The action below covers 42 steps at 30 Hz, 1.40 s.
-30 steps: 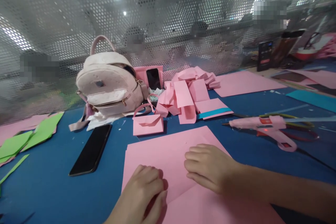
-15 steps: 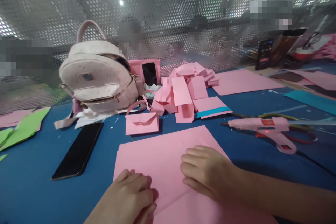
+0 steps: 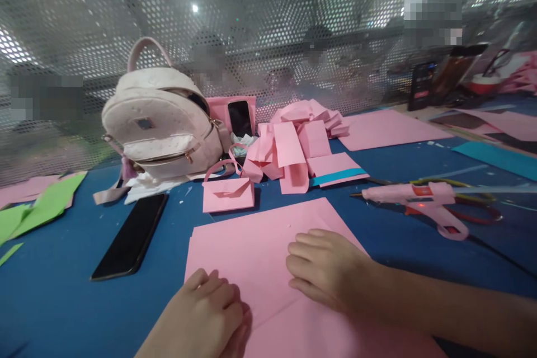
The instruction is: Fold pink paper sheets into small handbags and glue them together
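Large pink paper (image 3: 268, 257) lies in front of me, with a crease or layer edge crossing its lower part. My left hand (image 3: 205, 313) rests on its left side, fingers curled and closed against the paper; the thumb is mostly hidden. On the right side my right hand (image 3: 323, 268) lies palm down, fingers stretched over the sheet and slightly bent. Just beyond the sheet stands a small pink paper handbag (image 3: 229, 196) with a loop handle. To the right, a pink glue gun (image 3: 419, 201) lies on its side, a small red light showing on it.
A black phone (image 3: 130, 238) and a pale backpack (image 3: 163, 117) are on the blue table (image 3: 54, 291) to the left. Folded pink paper pieces (image 3: 293, 140) are heaped at the back. Green paper (image 3: 50, 201) lies far left, blue paper (image 3: 499, 162) far right. A perforated screen (image 3: 268, 28) stands behind.
The view has shifted slightly, so the things on the table sit a little differently in the picture. Both hands stay on the pink paper, with the left fingers tucked slightly further under.
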Available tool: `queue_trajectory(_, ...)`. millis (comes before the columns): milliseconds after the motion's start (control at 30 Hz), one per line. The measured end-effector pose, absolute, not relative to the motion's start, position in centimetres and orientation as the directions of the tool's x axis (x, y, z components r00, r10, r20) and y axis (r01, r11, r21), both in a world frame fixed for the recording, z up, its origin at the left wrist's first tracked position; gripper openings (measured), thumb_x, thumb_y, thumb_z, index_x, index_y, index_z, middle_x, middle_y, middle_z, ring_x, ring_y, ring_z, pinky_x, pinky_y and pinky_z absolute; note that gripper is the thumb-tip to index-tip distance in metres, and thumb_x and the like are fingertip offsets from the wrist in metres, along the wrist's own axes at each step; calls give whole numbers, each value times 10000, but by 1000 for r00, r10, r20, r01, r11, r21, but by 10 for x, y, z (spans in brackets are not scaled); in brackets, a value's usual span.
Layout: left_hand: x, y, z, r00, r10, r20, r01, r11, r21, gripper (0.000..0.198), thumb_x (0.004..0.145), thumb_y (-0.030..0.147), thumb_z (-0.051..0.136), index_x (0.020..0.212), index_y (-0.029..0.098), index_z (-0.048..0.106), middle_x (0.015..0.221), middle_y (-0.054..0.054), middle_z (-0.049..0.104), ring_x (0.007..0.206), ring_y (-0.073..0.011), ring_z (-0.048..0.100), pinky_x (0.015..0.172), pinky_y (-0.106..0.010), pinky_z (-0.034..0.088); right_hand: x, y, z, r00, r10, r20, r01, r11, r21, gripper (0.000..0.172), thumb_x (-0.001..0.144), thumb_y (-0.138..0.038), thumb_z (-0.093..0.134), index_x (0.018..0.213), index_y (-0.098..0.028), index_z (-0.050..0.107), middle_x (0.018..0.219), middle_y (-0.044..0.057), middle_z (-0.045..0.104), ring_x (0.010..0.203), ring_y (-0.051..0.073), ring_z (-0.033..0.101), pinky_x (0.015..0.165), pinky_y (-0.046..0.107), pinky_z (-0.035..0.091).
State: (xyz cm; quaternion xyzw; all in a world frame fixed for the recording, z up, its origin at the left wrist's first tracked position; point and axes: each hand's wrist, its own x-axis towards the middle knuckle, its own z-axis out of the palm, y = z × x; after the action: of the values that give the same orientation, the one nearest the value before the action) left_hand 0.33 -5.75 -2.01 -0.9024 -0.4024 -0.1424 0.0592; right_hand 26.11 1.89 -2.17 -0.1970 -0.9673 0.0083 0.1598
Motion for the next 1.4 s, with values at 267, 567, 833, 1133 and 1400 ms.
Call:
queue_trajectory(267,7,-54,-3,762,586,276,636,-758,-145,457,946,284,546,1392,368,491,1289,-32,623,1062,-238,584,1001,-463,364,260,18,-20,-886,375,272,370,926,-69,222,1006,-290,470,817,-201,545,777,-2,579,713,181,430,672,333,260)
queue_trajectory(567,20,-58,8,749,504,429,632,-737,-238,264,971,217,491,1158,238,677,1153,-8,715,1046,-198,634,982,-367,419,259,20,-18,-885,403,232,401,914,-56,214,986,-319,507,816,-203,566,779,2,600,703,181,452,662,335,258)
queue_trajectory(833,-12,-90,8,626,694,356,771,-619,-150,365,960,152,459,1287,223,605,1187,46,714,1086,-140,654,1014,-279,448,259,19,-17,-886,393,247,394,918,-48,192,975,-290,497,821,-204,572,790,12,618,709,187,473,660,341,261)
queue_trajectory(1133,-12,-88,6,725,621,298,650,-760,2,275,976,135,411,1127,197,632,1045,-58,713,921,-174,673,852,-304,558,257,16,-11,-887,407,217,407,912,-46,184,966,-253,512,806,-198,584,790,16,640,712,193,517,676,335,318)
queue_trajectory(1400,7,-66,22,665,742,85,724,-669,167,297,916,114,494,1185,215,569,939,-36,655,778,-182,613,615,-275,475,256,14,-7,-877,427,220,422,904,-71,173,959,-231,521,808,-190,596,793,19,636,720,189,518,697,331,347)
